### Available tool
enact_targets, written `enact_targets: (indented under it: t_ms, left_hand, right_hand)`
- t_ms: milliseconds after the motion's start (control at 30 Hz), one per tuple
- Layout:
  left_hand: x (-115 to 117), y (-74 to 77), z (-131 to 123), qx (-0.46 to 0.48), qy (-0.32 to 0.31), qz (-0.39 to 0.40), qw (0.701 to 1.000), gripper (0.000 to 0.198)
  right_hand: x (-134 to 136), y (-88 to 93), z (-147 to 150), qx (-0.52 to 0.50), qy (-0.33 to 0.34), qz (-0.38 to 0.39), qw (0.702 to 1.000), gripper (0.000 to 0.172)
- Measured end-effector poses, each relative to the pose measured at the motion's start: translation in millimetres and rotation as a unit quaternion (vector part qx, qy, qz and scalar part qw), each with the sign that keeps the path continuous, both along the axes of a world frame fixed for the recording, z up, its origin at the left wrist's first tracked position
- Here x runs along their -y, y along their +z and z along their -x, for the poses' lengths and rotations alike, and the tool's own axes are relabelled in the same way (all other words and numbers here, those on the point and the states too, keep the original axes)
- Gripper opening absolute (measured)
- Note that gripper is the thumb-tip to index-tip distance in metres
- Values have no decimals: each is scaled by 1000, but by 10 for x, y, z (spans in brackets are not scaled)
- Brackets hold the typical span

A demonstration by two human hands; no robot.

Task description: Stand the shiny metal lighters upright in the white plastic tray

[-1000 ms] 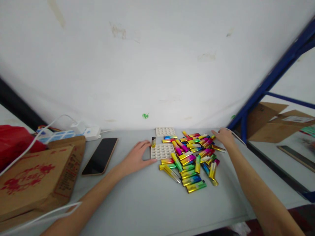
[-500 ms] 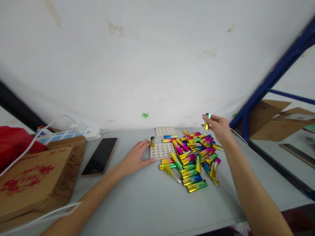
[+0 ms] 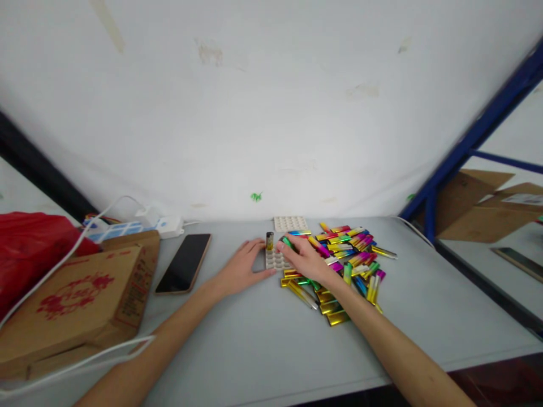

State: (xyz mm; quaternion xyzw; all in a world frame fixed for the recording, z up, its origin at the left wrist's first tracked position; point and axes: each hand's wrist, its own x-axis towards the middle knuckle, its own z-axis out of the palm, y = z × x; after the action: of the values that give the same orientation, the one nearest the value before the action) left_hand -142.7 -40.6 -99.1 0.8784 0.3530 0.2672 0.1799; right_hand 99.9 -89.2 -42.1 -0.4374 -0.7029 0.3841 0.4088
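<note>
Left hand (image 3: 242,267) flat, right hand (image 3: 303,257) curled, pinching

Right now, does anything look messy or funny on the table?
Yes. The shiny lighters lie in a jumbled heap, crossing each other, while just one lighter stands upright in the white tray.

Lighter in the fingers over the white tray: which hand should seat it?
Right, probably. The right hand already pinches the lighter above the slotted tray, beside the standing lighter. The left hand lies flat against the tray's edge.

Bare table (image 3: 263,339) nearside; lighter pile (image 3: 343,260) and phone (image 3: 183,263) flank tray (image 3: 275,260).
</note>
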Motion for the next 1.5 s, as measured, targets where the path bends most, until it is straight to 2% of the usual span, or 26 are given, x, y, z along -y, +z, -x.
enact_targets:
  t_ms: [100, 233, 433, 567, 867, 1100, 1333, 1400, 1500]
  left_hand:
    - [-2, -7, -6, 0, -1, -4, 1000, 64]
    - [14, 15, -30, 5, -4, -15, 1000, 60]
    - [42, 42, -45, -2, -5, -18, 1000, 59]
    - [34, 13, -33, -11, -1, -17, 1000, 62]
    - [18, -20, -29, -3, -1, -27, 1000, 63]
    - [9, -39, -14, -17, 4, -24, 1000, 65]
    - [18, -26, -10, -25, 0, -15, 1000, 67]
    - [22, -27, -13, -25, 2, -15, 1000, 67]
    - [28, -25, -19, -24, 2, -22, 999, 67]
  right_hand:
    - [10, -13, 40, 52, -5, -48, 997, 66]
    - [57, -27, 106, 85, -31, -66, 994, 65]
    - [107, -50, 124, 91, -73, -98, 988, 50]
    - [81, -85, 107, 87, -104, -107, 985, 47]
    - [75, -120, 81, 92, -110, -125, 982, 45]
    - [67, -134, 100, 108, -127, -121, 979, 50]
    - [95, -133, 97, 123, -101, -127, 979, 36]
    - [97, -133, 82, 144, -91, -149, 974, 35]
    - [91, -136, 73, 202, -111, -209, 950, 34]
